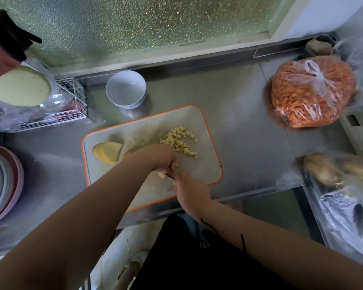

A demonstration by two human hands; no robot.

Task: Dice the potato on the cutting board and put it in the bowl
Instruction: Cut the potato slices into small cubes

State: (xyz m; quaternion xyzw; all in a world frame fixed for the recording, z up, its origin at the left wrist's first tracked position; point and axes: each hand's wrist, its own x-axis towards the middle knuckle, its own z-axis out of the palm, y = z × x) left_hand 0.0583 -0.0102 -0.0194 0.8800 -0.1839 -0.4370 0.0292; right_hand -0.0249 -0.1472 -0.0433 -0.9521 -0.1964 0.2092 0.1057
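Observation:
A white cutting board with an orange rim (205, 130) lies on the steel counter. A heap of small potato cubes (179, 140) sits at its middle right. A stack of potato slices (107, 152) lies at its left. My left hand (157, 156) presses down on a piece of potato (161, 175) near the board's front, mostly hiding it. My right hand (192, 190) grips a knife (169, 177) whose blade shows only a little between both hands. An empty white bowl (125, 88) stands behind the board.
A tied bag of diced carrot (310, 91) lies at the right. Whole potatoes in a bag (335, 167) sit at the right edge. Stacked plates (2, 183) are at the left, and a white wire rack (71, 101) stands behind them.

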